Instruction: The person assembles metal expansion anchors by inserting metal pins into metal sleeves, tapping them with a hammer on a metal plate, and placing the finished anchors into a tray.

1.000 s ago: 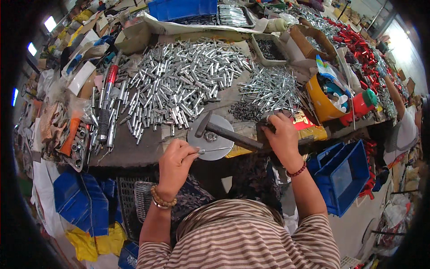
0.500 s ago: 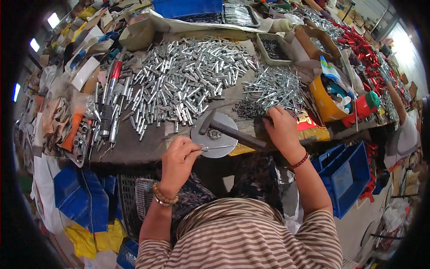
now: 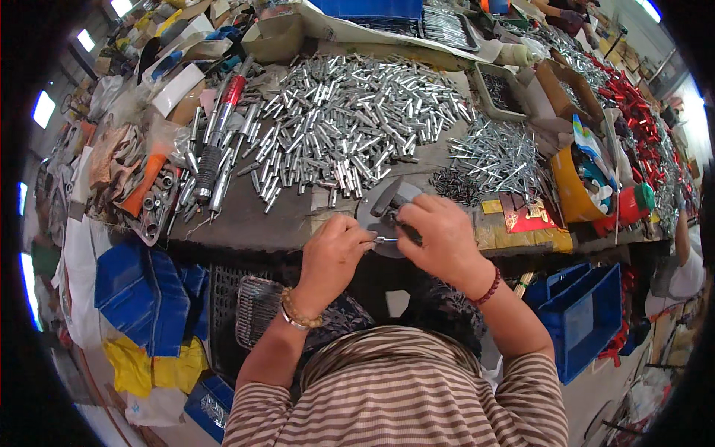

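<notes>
My left hand [image 3: 335, 257] pinches a thin metal rod [image 3: 385, 240] near the table's front edge. My right hand [image 3: 445, 242] is closed at the rod's right end; whatever its fingertips grip is hidden. Under and behind them lies a round grey metal disc [image 3: 367, 211]. On the disc rests a hammer [image 3: 390, 200], its handle mostly covered by my right hand. Short silver metal tubes [image 3: 350, 127] lie in a big heap beyond my hands. To their right is a pile of thin silver rods [image 3: 500, 156], with small black screw-like pieces [image 3: 454, 186] in front.
A long power screwdriver [image 3: 212, 149] and an orange-handled tool [image 3: 145, 182] lie at the left. A yellow container [image 3: 573, 186] and a red jar with a green lid [image 3: 633, 205] stand right. Blue bins [image 3: 585, 320] sit below the table. Another person's arm shows far right.
My right hand has moved left from the small black pieces to the rod's end, over the hammer handle. My left hand still holds the rod. The whole view has shifted.
</notes>
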`<state>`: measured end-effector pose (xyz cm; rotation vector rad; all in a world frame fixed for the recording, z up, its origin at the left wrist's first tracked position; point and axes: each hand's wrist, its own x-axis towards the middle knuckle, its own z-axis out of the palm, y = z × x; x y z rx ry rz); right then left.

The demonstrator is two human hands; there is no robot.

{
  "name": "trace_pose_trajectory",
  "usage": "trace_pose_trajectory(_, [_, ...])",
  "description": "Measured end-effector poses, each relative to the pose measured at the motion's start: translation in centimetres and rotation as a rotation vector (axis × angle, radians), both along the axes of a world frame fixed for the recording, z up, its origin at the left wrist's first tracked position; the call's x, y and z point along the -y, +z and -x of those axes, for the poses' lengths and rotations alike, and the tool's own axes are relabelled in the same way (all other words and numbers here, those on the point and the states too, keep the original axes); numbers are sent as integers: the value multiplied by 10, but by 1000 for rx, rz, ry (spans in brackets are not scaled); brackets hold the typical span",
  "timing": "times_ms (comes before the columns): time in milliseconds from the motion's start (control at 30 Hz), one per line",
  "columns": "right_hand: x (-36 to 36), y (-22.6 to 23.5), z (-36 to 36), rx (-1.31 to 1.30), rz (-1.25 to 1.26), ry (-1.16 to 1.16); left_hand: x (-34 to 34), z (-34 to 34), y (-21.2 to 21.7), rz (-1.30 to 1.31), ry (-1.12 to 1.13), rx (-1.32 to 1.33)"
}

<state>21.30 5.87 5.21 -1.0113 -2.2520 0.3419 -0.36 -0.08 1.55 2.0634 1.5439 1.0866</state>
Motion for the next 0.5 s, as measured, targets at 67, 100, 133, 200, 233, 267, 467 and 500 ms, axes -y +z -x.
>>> trace_pose_trajectory(67, [3, -3, 12, -55, 50, 55, 0, 2, -3, -23, -8, -21])
trace_pose_trajectory(100, [3, -5, 13, -76, 81, 56, 0, 2, -2, -23, -2, -20])
trace_pose_trajectory(133, [3, -8, 14, -74, 81, 62, 0, 2, -1, -22, -5, -20])
trace_pose_trajectory(200, [5, -16, 14, -163, 69, 70, 1, 2, 0, -20, -1, -17])
trace_pose_trajectory(233, [7, -20, 13, -160, 70, 76, 1, 1, 1, -10, -6, -21])
trace_pose_trajectory(267, [9, -25, 12, -146, 68, 59, 1, 2, 1, 1, -13, -24])
trace_pose_trajectory(467, [16, -28, 11, -99, 46, 44, 1, 3, 1, -8, -10, -21])
trace_pose_trajectory(500, [15, -28, 10, -98, 52, 55, 1, 3, 1, -9, -8, -21])
